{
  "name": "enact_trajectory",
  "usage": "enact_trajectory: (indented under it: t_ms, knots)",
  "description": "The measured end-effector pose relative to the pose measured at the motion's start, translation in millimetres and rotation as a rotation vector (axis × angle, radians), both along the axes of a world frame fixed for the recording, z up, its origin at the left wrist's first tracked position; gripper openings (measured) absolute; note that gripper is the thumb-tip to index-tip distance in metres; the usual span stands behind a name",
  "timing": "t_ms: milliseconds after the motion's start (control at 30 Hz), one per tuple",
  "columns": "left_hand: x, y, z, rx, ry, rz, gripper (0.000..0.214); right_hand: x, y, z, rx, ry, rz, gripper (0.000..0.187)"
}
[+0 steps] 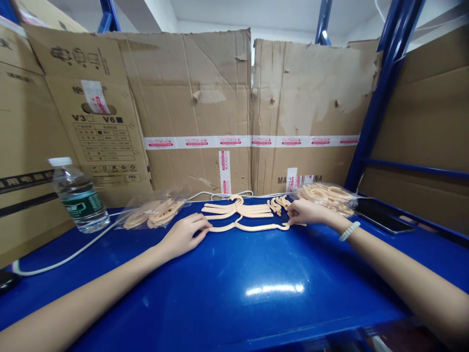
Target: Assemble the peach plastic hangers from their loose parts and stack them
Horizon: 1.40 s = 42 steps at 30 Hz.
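A peach-coloured plastic hanger lies nearest me on the blue tabletop. My left hand is closed on its left end, thumb and fingers together. At the other end, my right hand pinches a small hook-shaped peach piece, which touches the hanger's tip; the fingers partly hide this contact. Just behind lies a row of stacked hangers, arms spread left and right. Several small curved pieces are piled between that stack and my right hand.
Clear plastic bags of peach parts lie left and right. A water bottle and a white cable are at left. A dark phone rests at right. Cardboard sheets wall the back; blue posts stand at right.
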<state>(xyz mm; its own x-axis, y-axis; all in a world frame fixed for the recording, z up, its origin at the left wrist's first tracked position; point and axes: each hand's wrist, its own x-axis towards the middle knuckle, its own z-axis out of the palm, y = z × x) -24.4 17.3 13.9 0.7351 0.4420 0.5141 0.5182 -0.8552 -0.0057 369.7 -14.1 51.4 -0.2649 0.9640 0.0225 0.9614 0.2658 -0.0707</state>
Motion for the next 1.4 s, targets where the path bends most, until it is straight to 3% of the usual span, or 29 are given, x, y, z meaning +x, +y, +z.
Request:
enact_trajectory:
  t_ms: [267,633,1033,1400]
  knots:
    - [1,-2,0.8,-0.003,-0.010,0.023,0.018,-3,-2,1.1,0.019,-0.008,0.004,0.011]
    - [-1,1,-2.1,-0.044,-0.121,0.090,0.017,3,-6,16.4,0.110,-0.020,-0.039,0.017]
    - [0,-1,0.5,-0.003,-0.101,0.075,0.017,-4,-7,10.7,0.101,0.032,-0.027,0.011]
    - [0,-2,1.1,0.013,-0.091,0.064,0.017,-8,-4,5.5,0.218,0.088,-0.003,0.009]
